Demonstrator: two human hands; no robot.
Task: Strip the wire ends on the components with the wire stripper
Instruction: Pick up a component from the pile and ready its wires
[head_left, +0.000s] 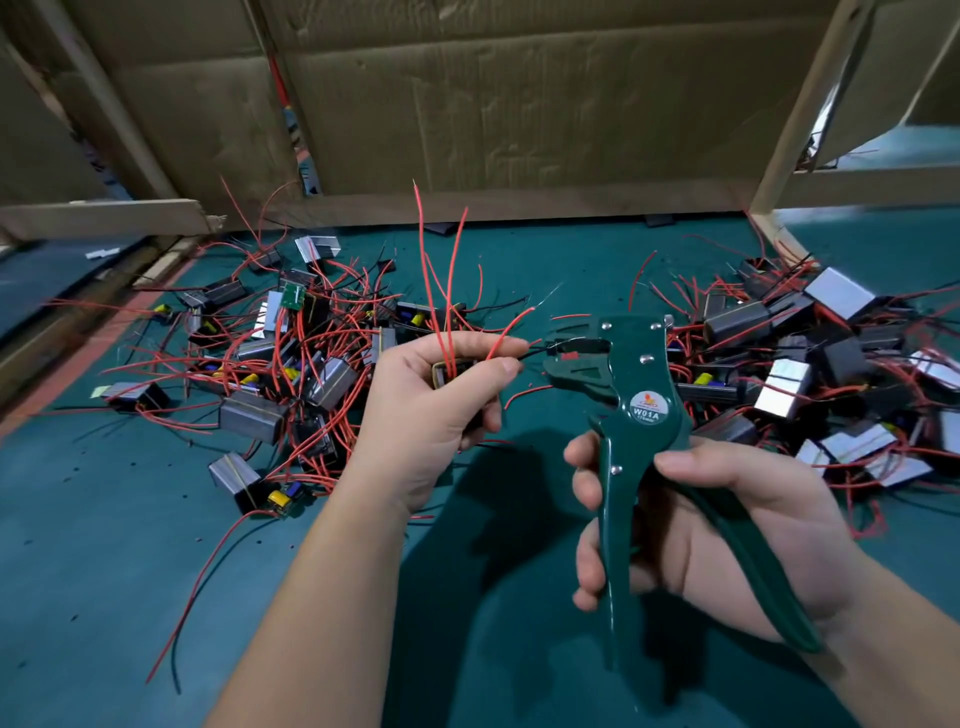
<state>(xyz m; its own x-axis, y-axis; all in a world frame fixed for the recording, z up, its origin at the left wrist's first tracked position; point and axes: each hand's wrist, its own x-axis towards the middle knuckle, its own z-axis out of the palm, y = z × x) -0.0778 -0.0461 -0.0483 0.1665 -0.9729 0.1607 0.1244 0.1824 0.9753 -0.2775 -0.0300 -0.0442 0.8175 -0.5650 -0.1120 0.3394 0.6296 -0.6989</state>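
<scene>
We see the left hand (431, 410) raised over the green bench (104, 597), gripping 1 small boxy component (440, 372) in its curled fingers (483, 344). The component sits low in the fist, mostly hidden, with only its edge showing between thumb and forefinger. Several red wires (448, 291) rise out of the top of the fist, and 1 more bends away to the right; we cannot count them exactly. Thumb and forefinger pinch 1 black wire (532, 351) just past their tips, and its free end runs right into the head of the wire stripper (639, 395), between its jaws.

The right hand (727, 519) holds that 1 dark green stripper upright, head pointing left toward the left hand. Its fingers (589, 519) curl round the front handle, the thumb lies across the top near the pivot, and the rear handle runs along the palm. The 2 handles stand apart. The 2 hands are near each other but not touching; only the black wire bridges them.

On the bench lie 2 heaps of components, each a tangle of metal-cased boxes with red and black leads: 1 heap (291, 364) left of the left hand, 1 heap (810, 364) behind and right of the stripper. The pieces in each are too tangled to count. Brown cardboard (519, 104) stands along the far edge.
</scene>
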